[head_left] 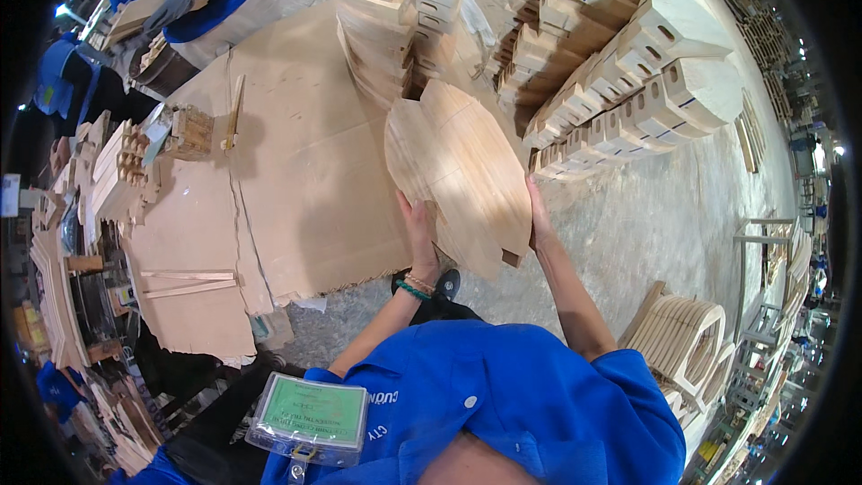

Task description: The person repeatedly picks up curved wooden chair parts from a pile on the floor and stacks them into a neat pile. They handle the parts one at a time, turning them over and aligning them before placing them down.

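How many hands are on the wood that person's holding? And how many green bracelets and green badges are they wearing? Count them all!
Hands: 2 (left hand, right hand) on the held wood
Green bracelet: 1
Green badge: 1
Total: 4

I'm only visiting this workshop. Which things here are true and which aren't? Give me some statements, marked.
1. The left hand and right hand both touch the pale woodwork. True.
2. Bracelets are on the right wrist. False: the bracelets are on the left.
3. The person's shirt is blue. True.
4. Cardboard lies right of the woodwork. False: the cardboard lies to its left.
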Demonstrator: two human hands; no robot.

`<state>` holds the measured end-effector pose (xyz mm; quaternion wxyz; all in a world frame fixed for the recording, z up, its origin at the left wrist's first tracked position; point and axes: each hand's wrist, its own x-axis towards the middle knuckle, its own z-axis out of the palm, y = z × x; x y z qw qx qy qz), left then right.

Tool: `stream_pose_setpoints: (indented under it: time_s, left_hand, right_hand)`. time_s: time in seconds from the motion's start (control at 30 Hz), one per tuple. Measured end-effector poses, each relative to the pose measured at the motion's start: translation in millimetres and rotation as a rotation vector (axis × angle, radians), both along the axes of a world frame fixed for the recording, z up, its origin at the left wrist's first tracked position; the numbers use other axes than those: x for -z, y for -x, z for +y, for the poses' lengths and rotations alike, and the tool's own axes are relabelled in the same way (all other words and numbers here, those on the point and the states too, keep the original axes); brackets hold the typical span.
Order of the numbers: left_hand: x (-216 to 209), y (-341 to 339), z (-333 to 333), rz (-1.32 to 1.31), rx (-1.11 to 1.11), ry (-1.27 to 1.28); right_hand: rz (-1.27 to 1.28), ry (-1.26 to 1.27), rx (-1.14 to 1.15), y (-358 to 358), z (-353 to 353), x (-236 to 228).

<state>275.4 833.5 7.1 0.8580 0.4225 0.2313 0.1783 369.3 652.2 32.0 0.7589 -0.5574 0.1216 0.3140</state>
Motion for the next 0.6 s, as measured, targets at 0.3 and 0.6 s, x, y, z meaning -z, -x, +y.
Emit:
stream_pose_setpoints:
  time_s: [0.3, 0.6]
  left_hand:
    - [-4.8, 1.3, 7.0, 0.004, 0.023, 0.213]
    - [-1.1, 2.8, 4.2, -0.008, 0.055, 0.176]
  right_hand:
    - [-0.015, -0.026, 0.002, 8.3, 13.6, -26.5]
    - [0.005, 0.037, -0.028, 13.9, 8.0, -33.5]
